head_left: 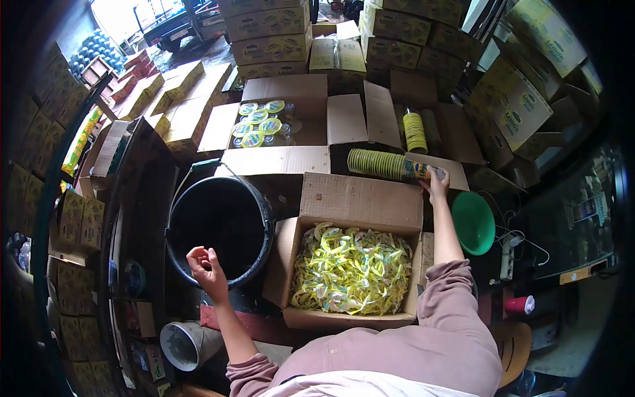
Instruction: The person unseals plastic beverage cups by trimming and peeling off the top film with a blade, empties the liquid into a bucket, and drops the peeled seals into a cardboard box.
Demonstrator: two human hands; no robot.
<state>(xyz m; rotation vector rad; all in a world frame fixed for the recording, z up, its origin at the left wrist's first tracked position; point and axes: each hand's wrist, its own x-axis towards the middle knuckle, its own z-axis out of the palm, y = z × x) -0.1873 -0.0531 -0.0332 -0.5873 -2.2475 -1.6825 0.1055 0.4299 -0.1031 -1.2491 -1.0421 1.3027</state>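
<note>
Yellow-green stack of nested cups [378, 163], tilted nearly level, far end above open carton; right hand [436, 183] clamped on its near end. Left hand [208, 267] apart from right, fingers curled, above rim of black bucket [221, 228]. Carton of yellow strips [354, 268] between forearms. Green bowl [473, 223] just beside right forearm.

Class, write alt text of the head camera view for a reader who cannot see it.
A person's right hand holds a long stack of yellow-green cups beyond an open box of tangled yellow strips; the left hand, holding nothing visible, hovers over a black bucket. Further boxes surround them.
</note>
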